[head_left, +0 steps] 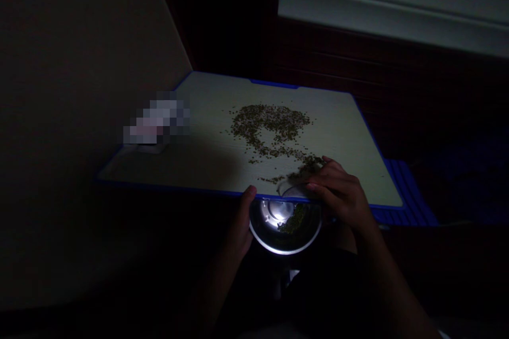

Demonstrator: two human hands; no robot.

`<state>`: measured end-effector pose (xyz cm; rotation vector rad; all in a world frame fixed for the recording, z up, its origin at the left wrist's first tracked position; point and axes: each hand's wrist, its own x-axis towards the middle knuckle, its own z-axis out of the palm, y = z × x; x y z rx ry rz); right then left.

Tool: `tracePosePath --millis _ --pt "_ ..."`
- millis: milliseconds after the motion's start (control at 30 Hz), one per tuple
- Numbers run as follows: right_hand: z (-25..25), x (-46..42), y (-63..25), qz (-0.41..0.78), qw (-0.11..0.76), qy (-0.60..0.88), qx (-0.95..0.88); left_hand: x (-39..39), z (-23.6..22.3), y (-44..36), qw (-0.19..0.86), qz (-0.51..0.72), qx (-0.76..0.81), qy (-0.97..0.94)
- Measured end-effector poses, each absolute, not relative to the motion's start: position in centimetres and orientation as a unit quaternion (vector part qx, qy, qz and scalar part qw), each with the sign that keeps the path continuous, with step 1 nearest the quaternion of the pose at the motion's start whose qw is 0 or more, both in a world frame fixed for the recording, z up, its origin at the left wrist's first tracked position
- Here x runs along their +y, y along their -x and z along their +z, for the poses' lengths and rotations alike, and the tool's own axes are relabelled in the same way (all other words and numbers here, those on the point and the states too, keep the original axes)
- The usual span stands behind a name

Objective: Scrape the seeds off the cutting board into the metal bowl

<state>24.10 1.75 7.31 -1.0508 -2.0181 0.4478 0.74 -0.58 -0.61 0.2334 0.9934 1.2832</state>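
A round metal bowl (278, 241) sits just below the near edge of a pale, blue-rimmed table (199, 169), with a few small greenish seeds (295, 219) inside it. My left hand (241, 222) grips the bowl's left rim, thumb up at the table edge. My right hand (338, 190) rests on the table edge above the bowl, fingers curled and pressed together against the near end of a scattered seed pile (274, 130). A pale, curved thing under those fingers is too dim to name. The room is very dark.
A blurred pale object (157, 122) lies at the table's left side. A beige wall (79, 90) stands to the left. A blue ribbed surface (405, 196) shows past the table's right edge. A lit white panel (397, 5) is at the top right.
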Motion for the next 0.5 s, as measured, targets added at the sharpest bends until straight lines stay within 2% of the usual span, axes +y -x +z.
tracePosePath --millis 267,500 --pt "6.9 2.11 -23.81 0.14 0.392 0.417 -0.808 -0.7 -0.5 -0.83 0.683 0.571 0.445 -0.097" --pt "7.22 2.02 -23.73 0.155 0.383 0.405 -0.816 -0.68 -0.5 -0.78 0.696 0.558 0.44 -0.1"
